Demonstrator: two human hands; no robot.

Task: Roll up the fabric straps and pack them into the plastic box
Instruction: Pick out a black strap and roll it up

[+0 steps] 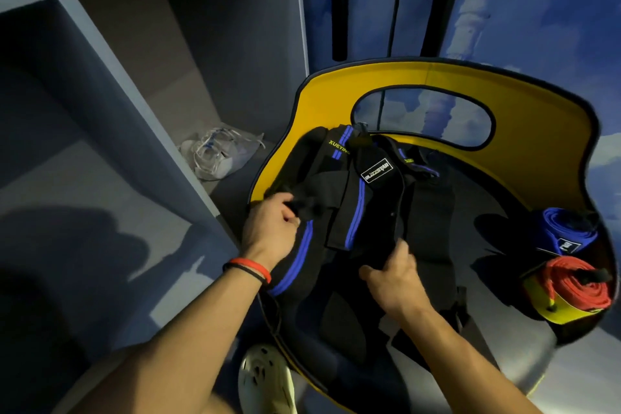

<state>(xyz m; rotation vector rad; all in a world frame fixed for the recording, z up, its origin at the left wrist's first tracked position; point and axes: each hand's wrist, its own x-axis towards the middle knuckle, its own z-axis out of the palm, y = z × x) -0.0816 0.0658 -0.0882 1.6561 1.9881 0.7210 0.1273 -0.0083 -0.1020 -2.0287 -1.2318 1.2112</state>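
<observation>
Both forearms reach forward. Left hand (268, 228) curls round the left edge of the black blue-striped fabric straps (356, 208); right hand (393, 276) pinches a fold near their middle. These straps lie on a yellow-backed seat (544, 131), with a blue roll (561, 228) and a red roll (581, 286) at its right edge.

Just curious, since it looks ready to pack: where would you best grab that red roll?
Probably across its coiled sides, pinching the whole red roll so the layers stay wound. Come from above and the left: its spiral end faces up, and the chair wall curves close on its right, with the blue roll just behind.
</observation>
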